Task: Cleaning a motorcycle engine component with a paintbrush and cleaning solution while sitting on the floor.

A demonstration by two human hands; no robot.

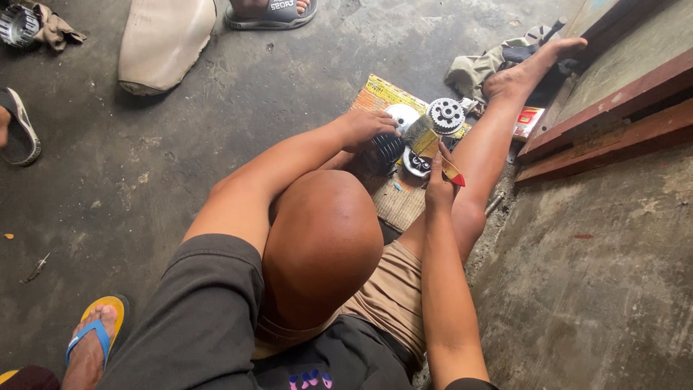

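Seated on a concrete floor point(144, 166), a person closes the right hand point(438, 189) around a red-tipped tool point(449, 170), its point angled down toward a round metal part point(416, 163). The left hand point(367, 128) wraps over a dark ribbed cylinder point(390, 148), pressing down as if to steady it while the tool works. Both lie on a flattened piece of cardboard point(401, 206), apparently spread to keep small parts off the grit. A toothed sprocket point(445, 115) sits just beyond, near the cardboard's far edge, beside crumpled rags point(473, 72). Other people's sandalled feet point(271, 13) ring the spot.
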